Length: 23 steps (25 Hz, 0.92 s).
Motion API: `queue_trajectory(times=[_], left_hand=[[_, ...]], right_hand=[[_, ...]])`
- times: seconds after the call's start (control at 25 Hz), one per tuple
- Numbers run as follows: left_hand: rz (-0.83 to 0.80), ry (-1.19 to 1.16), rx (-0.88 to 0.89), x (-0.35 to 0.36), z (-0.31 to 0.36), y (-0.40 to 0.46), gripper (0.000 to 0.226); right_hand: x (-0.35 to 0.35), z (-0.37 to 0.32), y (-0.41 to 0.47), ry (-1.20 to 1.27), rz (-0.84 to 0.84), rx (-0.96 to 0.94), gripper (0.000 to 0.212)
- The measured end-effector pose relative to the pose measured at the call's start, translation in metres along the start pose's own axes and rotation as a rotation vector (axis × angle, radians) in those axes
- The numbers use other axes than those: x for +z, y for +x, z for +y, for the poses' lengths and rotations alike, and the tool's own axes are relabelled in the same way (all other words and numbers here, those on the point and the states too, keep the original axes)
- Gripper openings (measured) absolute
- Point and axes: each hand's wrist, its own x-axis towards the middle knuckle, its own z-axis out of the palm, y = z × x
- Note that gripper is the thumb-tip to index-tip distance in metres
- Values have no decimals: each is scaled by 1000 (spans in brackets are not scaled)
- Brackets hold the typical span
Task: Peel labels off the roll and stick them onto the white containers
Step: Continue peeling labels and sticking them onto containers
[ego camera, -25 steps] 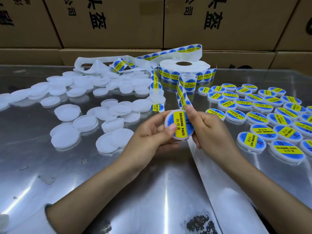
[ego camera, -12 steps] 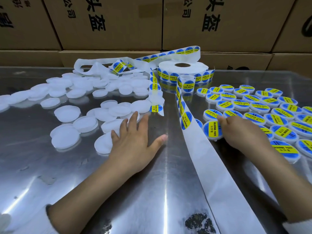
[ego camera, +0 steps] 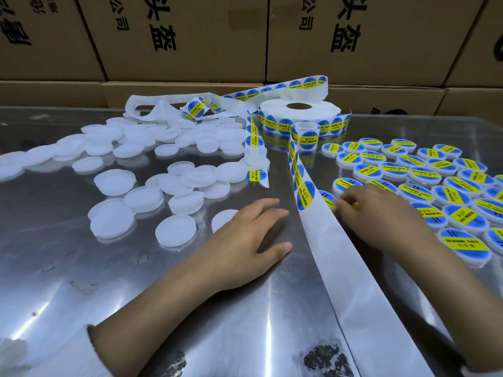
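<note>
Table: a shiny, reflective metal table (ego camera: 81,268) carries everything; two dark flaky patches (ego camera: 324,359) lie near its front edge.
Left hand: the left hand (ego camera: 245,240) lies palm down on the bare metal, fingers straight and a little spread, thumb out to the side. It holds nothing. Its fingertips are just beside a plain white round container (ego camera: 224,220) that it partly covers.
Right hand: the right hand (ego camera: 381,216) rests among the front labelled containers, fingers curled down, its fingertips at the edge of the label strip. What the fingertips pinch, if anything, cannot be told; a small bit of yellow shows under them.
Label roll: a white roll of round blue-and-yellow stickers (ego camera: 299,115) lies flat at the back centre of the table.
Label strip: a long white backing strip (ego camera: 326,240) runs from the roll toward the front edge, between the two hands. Its far part carries stickers, the nearest one (ego camera: 305,195) reading SOLDERING PASTE; its near part is bare.
Loose strips: more tangled backing paper with a few stickers (ego camera: 196,108) lies left of the roll.
Unlabelled containers: many flat white round plastic containers (ego camera: 114,182) are scattered over the left half.
Labelled containers: containers with blue-and-yellow stickers on top (ego camera: 419,175) sit in rows on the right.
Background: brown cardboard boxes with black printed characters (ego camera: 190,36) are stacked behind the table.
</note>
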Motion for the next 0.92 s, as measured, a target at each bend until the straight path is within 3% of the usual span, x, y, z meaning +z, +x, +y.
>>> queue_trajectory(times=[0.08,0.16,0.24,0.32,0.36,0.48,0.52,0.68,0.92], left_hand=[[14,-7,8,1,0,0,52],[16,-10,17,2,0,0,53],[-3,-36,58,3,2,0,55],[-16,-95,118,4,5,0,56],[-1,-123,134,6,6,1,56],[110,-175,91,9,4,5,56],[143,-190,71,9,4,6,56],[255,-240,42,6,3,9,44],[370,-329,-39,1,7,5,17]], right_hand=[[0,9,2,-157,23,131,43],[3,9,5,-132,57,142,54],[1,0,4,192,68,35,60],[-2,-13,-1,559,-63,-73,62],[0,-16,-3,614,-123,-148,57],[9,-19,-4,626,-202,-303,14],[10,-19,-4,661,-215,-329,10],[10,-26,-9,831,-291,-442,18],[13,-31,-12,776,-261,-502,11]])
